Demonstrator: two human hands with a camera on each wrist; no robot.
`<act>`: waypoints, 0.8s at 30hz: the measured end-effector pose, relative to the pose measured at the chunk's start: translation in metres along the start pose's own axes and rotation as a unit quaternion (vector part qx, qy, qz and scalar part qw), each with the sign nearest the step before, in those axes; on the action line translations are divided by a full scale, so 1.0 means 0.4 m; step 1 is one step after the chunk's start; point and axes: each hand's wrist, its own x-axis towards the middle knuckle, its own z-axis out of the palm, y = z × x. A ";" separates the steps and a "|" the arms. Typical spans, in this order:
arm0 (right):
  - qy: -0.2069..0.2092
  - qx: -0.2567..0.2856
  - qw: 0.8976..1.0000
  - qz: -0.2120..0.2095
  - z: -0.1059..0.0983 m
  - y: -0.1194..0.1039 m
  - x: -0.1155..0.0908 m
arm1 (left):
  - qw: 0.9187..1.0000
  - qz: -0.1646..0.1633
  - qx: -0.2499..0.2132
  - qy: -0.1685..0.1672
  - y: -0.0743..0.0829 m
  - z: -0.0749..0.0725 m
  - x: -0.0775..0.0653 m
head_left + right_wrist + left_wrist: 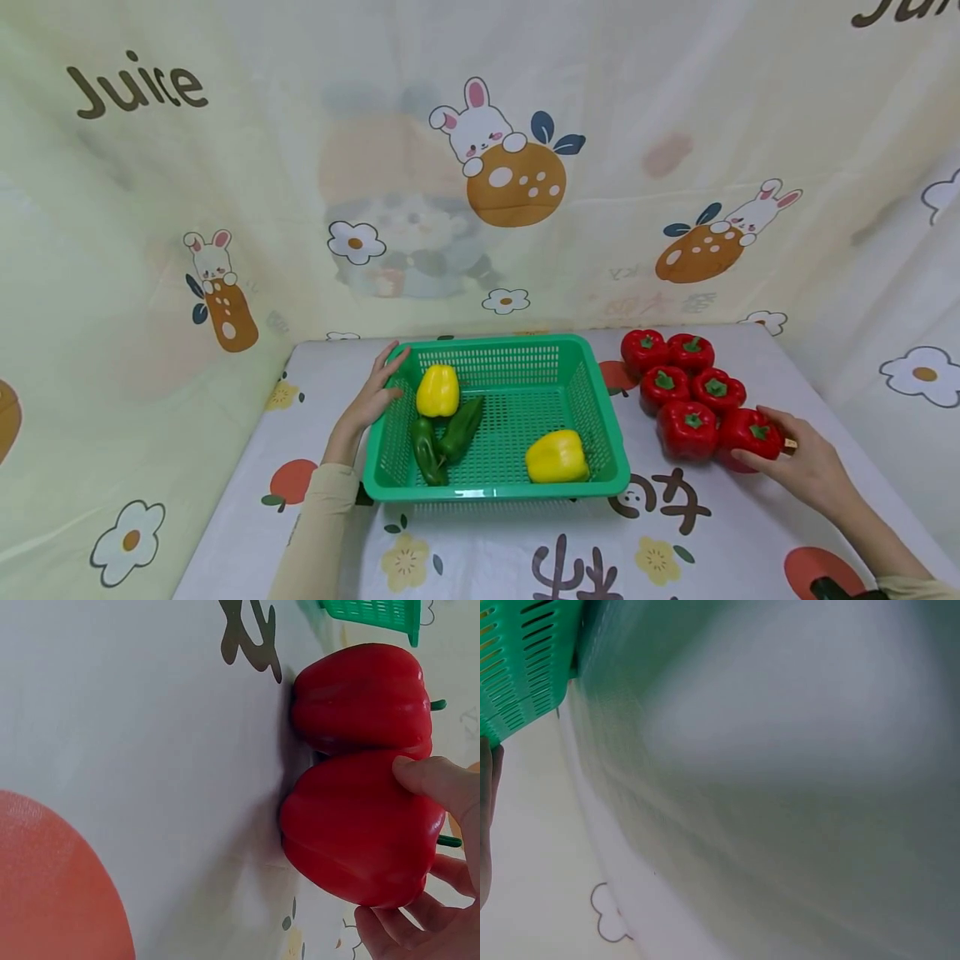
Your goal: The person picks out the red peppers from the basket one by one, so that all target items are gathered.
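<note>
A green plastic basket (pixel 609 433) stands mid-table. My left hand (pixel 367 404) rests at its left rim, fingers extended and spread; the left wrist view catches only the fingers' edge beside the slotted basket wall (pixel 536 671). Inside lie two yellow bell peppers (pixel 438 392) and two long green peppers (pixel 462 427). Right of the basket, my right hand (pixel 806 467) grips the nearest right red bell pepper (pixel 352 829), thumb on one side and fingers on the other. Its green stem points up, and it sits against another red bell pepper (pixel 360 697).
Several more red bell peppers (pixel 664 387) stand in a two-wide cluster behind the gripped one, to the right of the basket. A printed white cloth (pixel 480 550) covers the table. Behind and at both sides hangs a printed curtain (pixel 600 250).
</note>
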 end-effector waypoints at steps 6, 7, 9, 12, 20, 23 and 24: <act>-0.002 0.002 1.000 -0.006 0.002 0.003 0.001 | 1.000 0.000 0.004 -0.001 0.000 -0.001 -0.001; -0.002 0.001 1.000 -0.007 0.002 0.004 0.001 | 1.000 0.000 0.004 -0.001 0.000 -0.001 -0.002; -0.005 0.003 1.000 -0.006 0.001 0.004 0.001 | 1.000 0.000 0.004 -0.002 -0.001 -0.001 -0.003; -0.005 0.006 1.000 -0.002 0.001 0.005 0.000 | 1.000 -0.001 0.004 -0.002 -0.002 -0.002 -0.004; 0.001 0.006 1.000 -0.013 -0.004 0.004 0.005 | 1.000 -0.005 -0.002 0.002 0.000 -0.008 -0.001; -0.004 0.010 1.000 -0.008 -0.011 0.001 0.005 | 1.000 -0.003 -0.004 0.004 -0.016 -0.006 0.007; -0.005 0.011 1.000 -0.006 -0.013 0.000 0.005 | 1.000 -0.002 -0.004 0.003 -0.016 -0.005 0.008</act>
